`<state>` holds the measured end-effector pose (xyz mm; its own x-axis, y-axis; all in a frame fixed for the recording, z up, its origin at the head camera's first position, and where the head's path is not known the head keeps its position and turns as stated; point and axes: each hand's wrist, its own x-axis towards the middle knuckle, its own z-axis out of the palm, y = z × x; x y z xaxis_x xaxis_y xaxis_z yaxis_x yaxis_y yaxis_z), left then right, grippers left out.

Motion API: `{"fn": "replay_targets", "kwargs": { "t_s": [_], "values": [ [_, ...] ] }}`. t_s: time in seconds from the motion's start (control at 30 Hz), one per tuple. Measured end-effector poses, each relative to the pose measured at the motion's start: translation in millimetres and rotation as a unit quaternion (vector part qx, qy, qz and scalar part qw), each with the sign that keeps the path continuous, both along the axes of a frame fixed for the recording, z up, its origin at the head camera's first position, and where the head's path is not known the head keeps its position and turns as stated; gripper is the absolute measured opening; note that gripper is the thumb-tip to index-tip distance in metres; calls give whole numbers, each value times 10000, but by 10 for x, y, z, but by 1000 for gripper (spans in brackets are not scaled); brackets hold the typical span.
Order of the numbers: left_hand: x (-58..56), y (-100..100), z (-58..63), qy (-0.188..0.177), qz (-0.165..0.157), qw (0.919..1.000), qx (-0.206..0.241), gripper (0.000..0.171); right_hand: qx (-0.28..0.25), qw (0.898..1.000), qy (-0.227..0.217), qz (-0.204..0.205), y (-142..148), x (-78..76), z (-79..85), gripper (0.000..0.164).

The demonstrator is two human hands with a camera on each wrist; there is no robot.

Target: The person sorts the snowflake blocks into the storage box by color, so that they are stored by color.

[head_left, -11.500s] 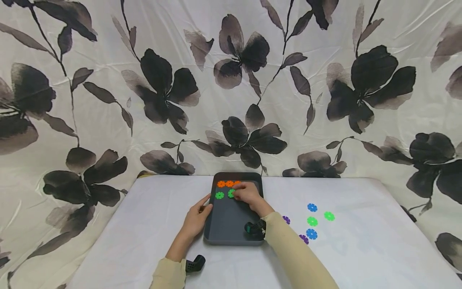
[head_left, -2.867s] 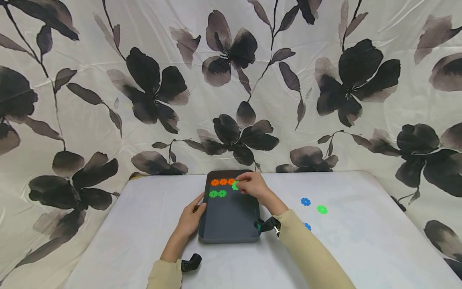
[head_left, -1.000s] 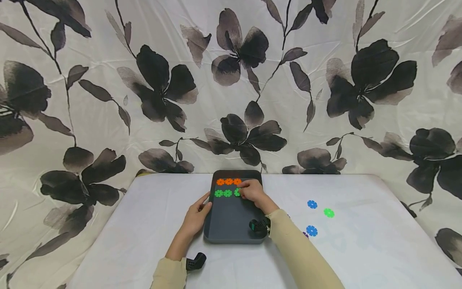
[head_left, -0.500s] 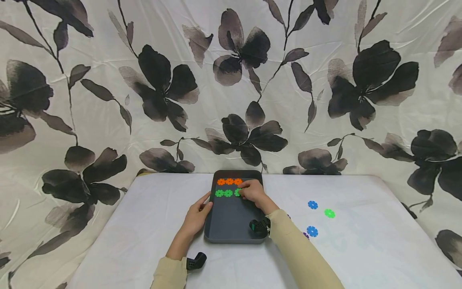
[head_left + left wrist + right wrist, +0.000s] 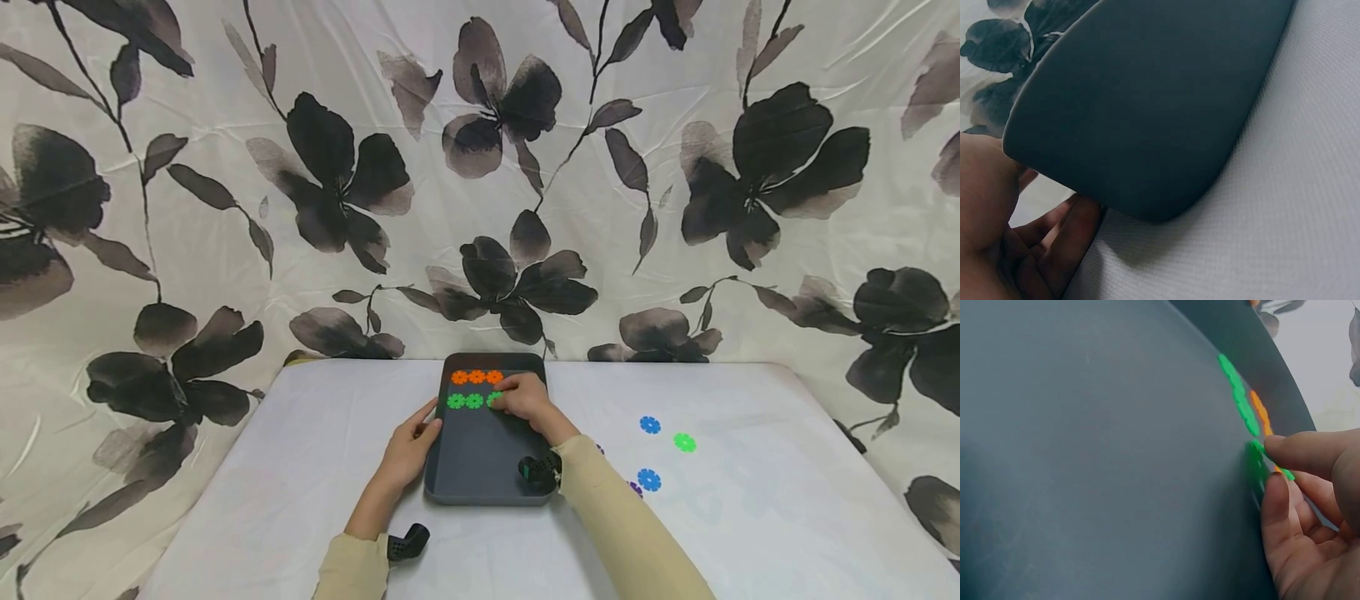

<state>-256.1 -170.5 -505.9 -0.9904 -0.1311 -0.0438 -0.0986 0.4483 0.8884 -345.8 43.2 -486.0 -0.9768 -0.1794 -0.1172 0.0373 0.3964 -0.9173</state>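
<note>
A dark grey tray lies on the white-covered table. Three orange notched discs form a row at its far end. Below them lie two green notched discs side by side. My right hand pinches a third green notched disc between thumb and fingers, just right of those two; in the right wrist view it is tilted, close over the tray floor, partly hidden by the fingers. My left hand grips the tray's left side, thumb at the rim, fingers against its outer wall.
Right of the tray lie two blue discs, a loose green disc and purple discs partly covered by my right sleeve. A floral cloth hangs behind the table's far edge.
A green disc from the table's right side has left its place. My right hand brought a third green disc over the tray, then lowered it beside the other two. The left hand stayed put.
</note>
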Motion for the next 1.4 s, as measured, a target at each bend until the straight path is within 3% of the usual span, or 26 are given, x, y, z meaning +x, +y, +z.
{"fn": "replay_targets", "kwargs": {
  "t_s": [0.73,1.4],
  "values": [
    [5,25,43,70,-64,9999,45,46,542,9983,216,-40,10,1,0,33],
    [14,0,29,50,-45,10000,38,46,535,9982,279,-21,-22,18,-19,33]
  ]
}}
